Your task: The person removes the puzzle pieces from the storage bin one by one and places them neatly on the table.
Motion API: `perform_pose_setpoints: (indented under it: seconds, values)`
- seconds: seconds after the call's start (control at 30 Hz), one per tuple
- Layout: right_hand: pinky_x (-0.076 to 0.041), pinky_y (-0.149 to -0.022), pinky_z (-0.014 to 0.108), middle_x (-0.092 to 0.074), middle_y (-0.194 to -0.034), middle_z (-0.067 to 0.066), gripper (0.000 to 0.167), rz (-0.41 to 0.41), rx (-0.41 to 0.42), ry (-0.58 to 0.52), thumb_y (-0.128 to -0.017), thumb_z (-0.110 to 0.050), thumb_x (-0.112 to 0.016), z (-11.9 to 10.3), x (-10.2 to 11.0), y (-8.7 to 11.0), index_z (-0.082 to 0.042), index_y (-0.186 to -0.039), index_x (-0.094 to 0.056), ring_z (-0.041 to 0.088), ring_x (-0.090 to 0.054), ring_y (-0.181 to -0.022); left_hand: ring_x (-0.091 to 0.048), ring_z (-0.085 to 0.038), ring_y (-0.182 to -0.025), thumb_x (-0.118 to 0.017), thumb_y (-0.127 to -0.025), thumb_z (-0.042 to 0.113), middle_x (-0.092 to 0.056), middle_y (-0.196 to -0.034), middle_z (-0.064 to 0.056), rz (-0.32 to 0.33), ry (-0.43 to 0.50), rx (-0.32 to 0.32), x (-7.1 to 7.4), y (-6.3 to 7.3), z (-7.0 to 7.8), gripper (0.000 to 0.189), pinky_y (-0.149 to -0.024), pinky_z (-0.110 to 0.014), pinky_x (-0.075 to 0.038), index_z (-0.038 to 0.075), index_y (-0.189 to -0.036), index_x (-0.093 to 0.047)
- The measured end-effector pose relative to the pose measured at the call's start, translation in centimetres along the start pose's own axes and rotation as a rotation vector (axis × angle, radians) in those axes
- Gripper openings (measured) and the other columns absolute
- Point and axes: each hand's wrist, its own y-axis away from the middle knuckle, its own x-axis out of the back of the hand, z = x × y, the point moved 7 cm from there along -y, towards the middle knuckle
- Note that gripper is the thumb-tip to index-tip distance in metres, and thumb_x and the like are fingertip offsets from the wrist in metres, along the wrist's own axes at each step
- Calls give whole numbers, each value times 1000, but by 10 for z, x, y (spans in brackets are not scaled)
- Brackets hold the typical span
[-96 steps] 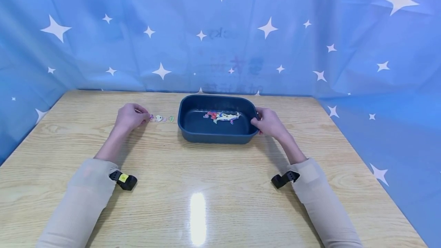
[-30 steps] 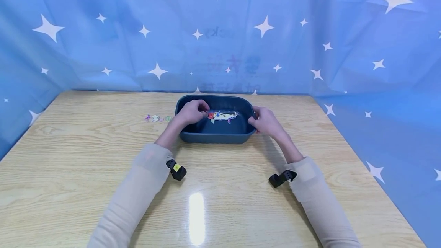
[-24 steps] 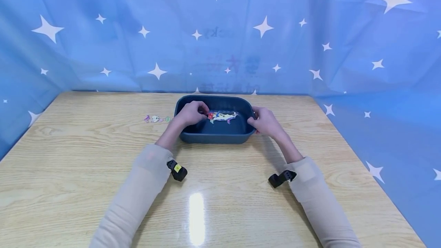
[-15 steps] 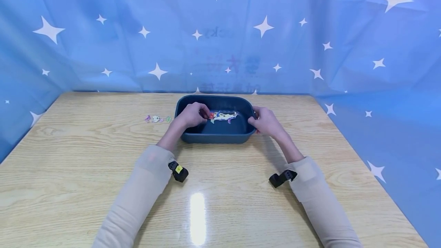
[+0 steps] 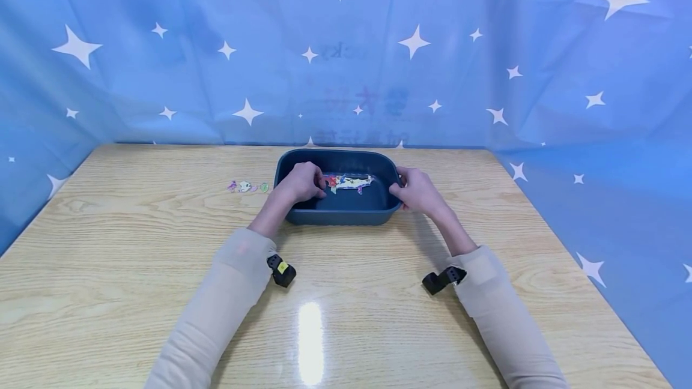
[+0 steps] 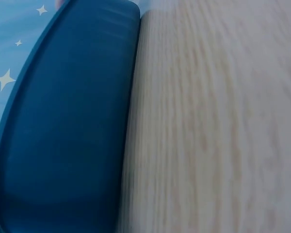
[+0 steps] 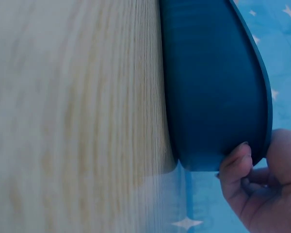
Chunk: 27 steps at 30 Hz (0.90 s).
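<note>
Several flat cutouts [image 5: 352, 183] lie inside the blue bin [image 5: 340, 217]; the right hand [image 5: 414, 190] pinches its end, while the left hand [image 5: 304, 180] sits part-curled beside them, any hold indeterminable. Careless withdrawal could scatter the cutouts; a slackened pinch, shift the bin.

A pale, wood-grained table [image 5: 373, 299] bears a bright white glare [image 5: 310, 344] at six o'clock; blue, star-printed cloth [image 5: 357, 23] hangs at twelve.
</note>
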Motion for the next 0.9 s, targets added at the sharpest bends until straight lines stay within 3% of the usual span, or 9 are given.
perform_pose_setpoints:
  seconds: [0.27, 0.5, 0.73, 0.9]
  values:
    - [-50, -52, 30, -56, -68, 9, 50, 3, 5, 1, -97, -6, -51, -1, 1, 0, 4, -146, -46, 27, -63, -53, -67, -21, -86, -72, -91, 2, -70, -92, -8, 33, 52, -6, 1, 0, 2, 6, -80, -35, -51, 4, -91, -67]
    - [-51, -51, 30, -56, -69, 10, 48, 11, 10, 11, -97, -5, -51, -1, 2, 0, 4, -143, -49, 26, -63, -52, -66, -21, -79, -75, -93, 13, -70, -86, -6, 172, 74, -28, 13, 0, 6, 10, -76, -38, -54, 6, -89, -69]
    - [-52, -51, 30, -55, -67, 7, 46, 14, 8, 14, -96, -5, -52, -2, 1, -1, 4, -141, -51, 22, -62, -51, -66, -21, -73, -70, -96, 10, -69, -81, -6, 278, 133, -116, 27, 7, 10, 8, -73, -37, -53, 6, -89, -71]
    - [-52, -50, 30, -56, -67, 8, 44, 21, 12, 18, -95, -5, -52, -2, 1, 0, 4, -139, -53, 23, -63, -50, -65, -26, -76, -68, -97, 9, -71, -88, -11, 302, 209, -182, 35, 14, 14, 7, -71, -36, -53, 4, -95, -72]
